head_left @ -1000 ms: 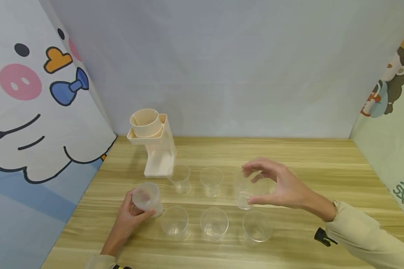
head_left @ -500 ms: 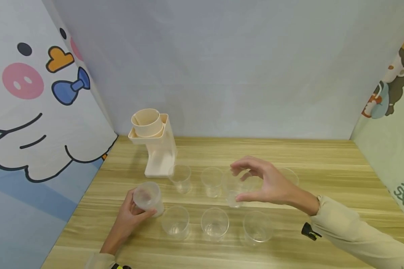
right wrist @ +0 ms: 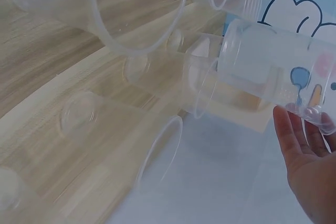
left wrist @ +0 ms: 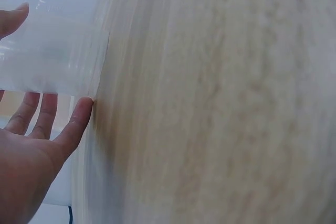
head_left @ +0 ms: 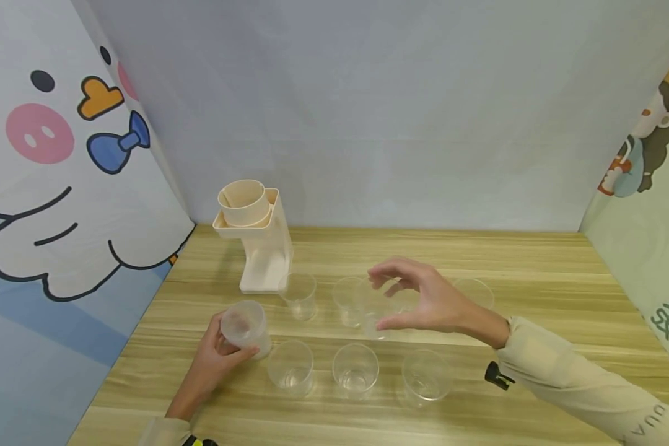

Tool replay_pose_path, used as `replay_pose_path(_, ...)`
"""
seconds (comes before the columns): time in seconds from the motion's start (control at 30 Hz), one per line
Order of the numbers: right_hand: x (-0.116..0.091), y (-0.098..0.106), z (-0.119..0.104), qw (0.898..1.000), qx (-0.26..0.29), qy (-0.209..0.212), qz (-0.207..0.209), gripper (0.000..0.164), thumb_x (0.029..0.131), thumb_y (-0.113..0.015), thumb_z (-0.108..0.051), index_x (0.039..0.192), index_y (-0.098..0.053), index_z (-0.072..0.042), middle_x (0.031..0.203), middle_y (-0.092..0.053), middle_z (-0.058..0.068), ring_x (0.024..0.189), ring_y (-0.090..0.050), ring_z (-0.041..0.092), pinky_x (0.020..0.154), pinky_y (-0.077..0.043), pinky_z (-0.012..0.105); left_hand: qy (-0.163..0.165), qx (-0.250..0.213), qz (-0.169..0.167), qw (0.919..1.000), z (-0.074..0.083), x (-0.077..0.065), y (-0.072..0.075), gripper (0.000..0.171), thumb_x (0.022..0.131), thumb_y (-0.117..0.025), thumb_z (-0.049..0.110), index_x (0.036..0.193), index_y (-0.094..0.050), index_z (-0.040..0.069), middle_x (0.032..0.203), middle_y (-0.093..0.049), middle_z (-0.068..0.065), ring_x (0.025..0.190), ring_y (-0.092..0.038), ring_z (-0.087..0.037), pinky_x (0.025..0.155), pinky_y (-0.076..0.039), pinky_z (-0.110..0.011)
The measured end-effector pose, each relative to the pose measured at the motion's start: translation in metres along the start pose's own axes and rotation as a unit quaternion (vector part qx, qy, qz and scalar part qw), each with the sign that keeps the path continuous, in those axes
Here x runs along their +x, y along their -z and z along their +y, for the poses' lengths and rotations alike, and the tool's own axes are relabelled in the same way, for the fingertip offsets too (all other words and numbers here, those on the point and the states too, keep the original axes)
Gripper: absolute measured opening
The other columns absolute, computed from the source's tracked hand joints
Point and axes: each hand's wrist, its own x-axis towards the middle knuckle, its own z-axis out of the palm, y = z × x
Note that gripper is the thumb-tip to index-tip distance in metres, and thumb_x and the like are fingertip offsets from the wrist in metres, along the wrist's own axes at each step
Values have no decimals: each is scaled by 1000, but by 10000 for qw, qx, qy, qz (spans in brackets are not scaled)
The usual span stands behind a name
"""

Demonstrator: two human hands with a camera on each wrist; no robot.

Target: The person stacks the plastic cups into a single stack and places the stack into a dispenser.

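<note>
At the left, my left hand (head_left: pixel 209 365) curls round a stack of nested clear plastic cups (head_left: pixel 246 328), thumb on the near side. In the left wrist view, the stack (left wrist: pixel 50 59) stands base-down at the wood surface, and the little fingertip of the left hand (left wrist: pixel 34 153) lies by its bottom edge. My right hand (head_left: pixel 418 297) holds one clear plastic cup (head_left: pixel 376 325) between thumb and fingers, over the back row. The right wrist view has this cup (right wrist: pixel 257 59) raised among others, with the right hand (right wrist: pixel 310 169) under its side.
Three clear cups, a left one (head_left: pixel 291 370), a middle one (head_left: pixel 355 371) and a right one (head_left: pixel 425 376), form a front row. Behind stand more cups, one at left (head_left: pixel 301 297) and one by my right forearm (head_left: pixel 476 291). A cream stand (head_left: pixel 264 248) is at the back left.
My right hand has moved left with the cup, from the right part of the back row toward its middle cup. The left hand and the stack have stayed in place.
</note>
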Motion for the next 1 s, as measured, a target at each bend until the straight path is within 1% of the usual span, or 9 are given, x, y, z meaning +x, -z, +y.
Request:
replay_pose_path(0.17,4,-3,-1,10000,-23,-55,-59,65,67,-87,-16,123,-56,-3,113,-60,5,103,-58,26,82,-52,38,21,82,46,10000,0,-1,0,74,75,-78,1,135,-35,8,127,-44,-15,102,-57,-12,80,-52,-27)
replay_pose_path(0.3,8,-6,-1,9999,42,-68,-99,65,67,-87,-15,123,-56,-3,114,-60,5,104,-58,26,83,-52,37,39,157,62,9998,0,-1,0,75,75,-79,2,135,-35,8,127,-44,-15,104,-55,-14,81,-52,-26)
replay_pose_path(0.57,17,-14,0,9995,256,-102,-156,66,66,-87,-12,123,-55,-1,114,-60,11,105,-57,26,84,-52,38,-14,251,50,9997,-2,1,1,75,76,-79,5,136,-35,9,127,-44,-13,107,-53,-17,82,-51,-26)
replay_pose_path(0.8,28,-22,0,9987,381,-245,-249,66,66,-87,-15,123,-56,-1,113,-60,7,104,-57,30,86,-51,40,-114,217,49,9997,-2,0,1,74,76,-79,3,136,-36,10,126,-44,-12,106,-54,-15,81,-51,-27)
replay_pose_path(1.0,38,-31,0,9982,438,-304,-284,67,66,-88,-15,123,-55,-2,114,-60,6,104,-57,31,86,-51,36,-196,237,58,9995,-1,-2,1,74,74,-79,3,135,-37,10,125,-45,-12,106,-54,-17,81,-52,-29)
